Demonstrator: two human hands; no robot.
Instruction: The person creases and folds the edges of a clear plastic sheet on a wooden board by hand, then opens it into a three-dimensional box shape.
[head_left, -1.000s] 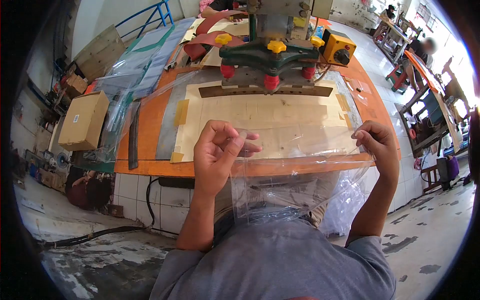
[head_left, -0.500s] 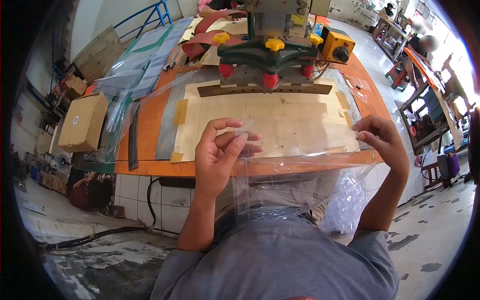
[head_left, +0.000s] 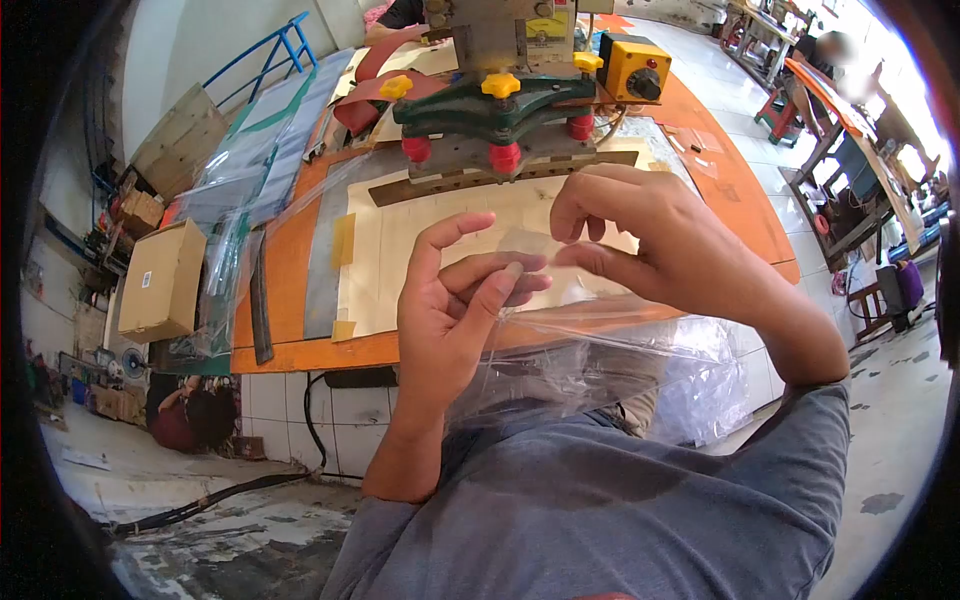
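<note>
My left hand [head_left: 445,310] is closed in a pinch on a clear plastic sheet [head_left: 570,370], thumb against the fingers and index finger raised. The sheet hangs in loose folds over the table's front edge and my lap. Close by on the right, my right hand [head_left: 640,235] has its fingers curled and thumb near the index finger. A clear bit of the plastic reaches its fingertips; the exact grip is hard to see. Beneath both hands lies a cream board [head_left: 390,285] taped to the table, in front of a green press [head_left: 500,115] with yellow knobs.
A yellow control box [head_left: 635,70] stands right of the press. Left are a cardboard box [head_left: 162,280], a dark strip [head_left: 261,300] and clear sheeting [head_left: 235,190]. The orange tabletop [head_left: 285,270] surrounds the board. People sit in the background at right and lower left.
My right hand has moved left from the sheet's far right side to beside my left hand. The sheet, stretched between them before, now sags. The view has shifted slightly.
</note>
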